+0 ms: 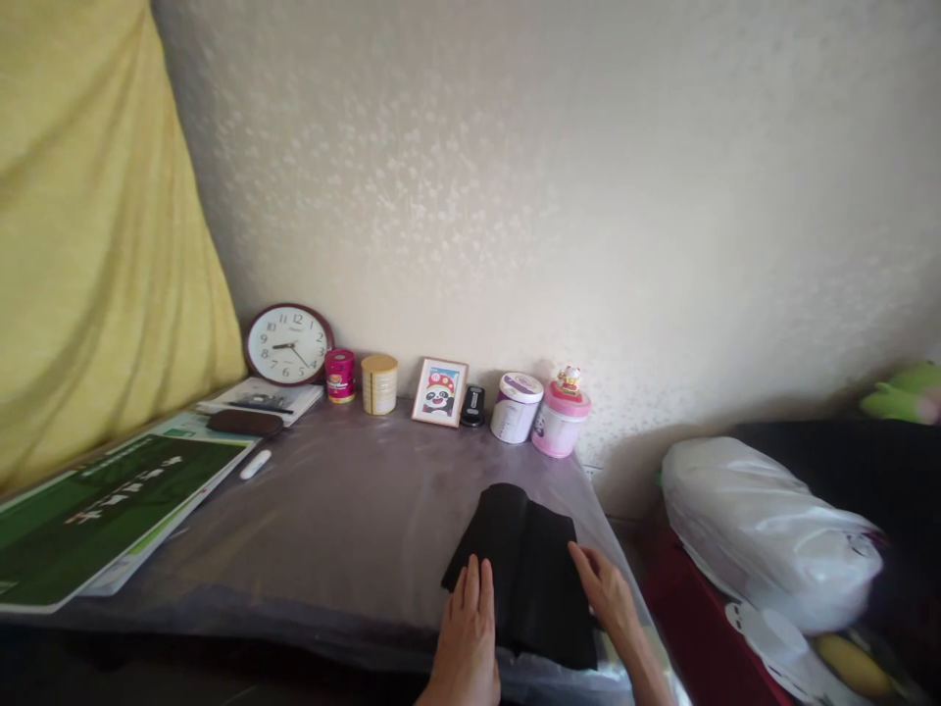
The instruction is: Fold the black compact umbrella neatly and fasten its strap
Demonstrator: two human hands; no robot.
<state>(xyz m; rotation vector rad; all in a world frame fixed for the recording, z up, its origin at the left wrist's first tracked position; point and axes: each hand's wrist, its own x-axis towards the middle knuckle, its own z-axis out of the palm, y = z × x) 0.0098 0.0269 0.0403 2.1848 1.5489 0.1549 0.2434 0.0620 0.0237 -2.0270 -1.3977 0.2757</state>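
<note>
A black piece of what looks like soft cloth [523, 549] lies spread on the right part of the table, with a crease running down its middle. My left hand [466, 628] rests flat on its near left side, fingers stretched out and close together. At the right edge of the cloth is my right hand [607, 588], its fingers extended and the fingertips touching the edge. I see no grip on the cloth from either hand. Part of the near left corner is hidden under my left hand.
Along the wall stand a clock [289, 343], a pink tin [339, 377], a yellow-lidded jar [379, 385], a panda picture frame [439, 392], a black stapler-like object [472, 405] and two tubs [518, 412]. Left are a green board [110, 510], a brown case [245, 423] and a white marker [255, 465].
</note>
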